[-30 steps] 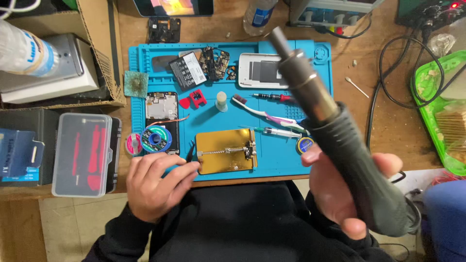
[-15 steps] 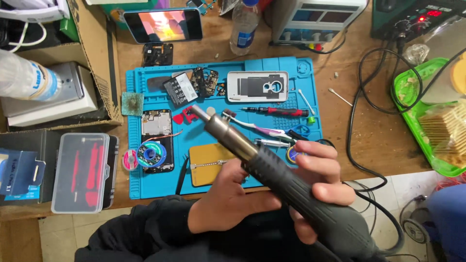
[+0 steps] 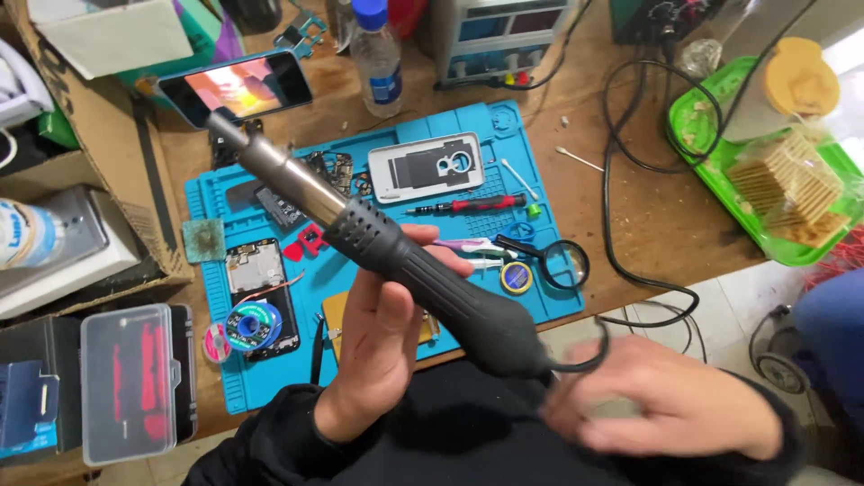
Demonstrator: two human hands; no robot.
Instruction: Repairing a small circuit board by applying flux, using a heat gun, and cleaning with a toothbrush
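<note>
The left hand (image 3: 382,346) now grips the black handle of the hot air gun (image 3: 396,261), which half a second ago sat in the right hand, so the tool has changed hands. It is held above the blue mat (image 3: 378,207), nozzle pointing up-left toward the phone (image 3: 236,87). The right hand (image 3: 670,405) has let go and blurs near the cord (image 3: 585,360); its fingers are hard to make out.

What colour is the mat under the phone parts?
The mat is bright blue, clearest in the head view.
</note>
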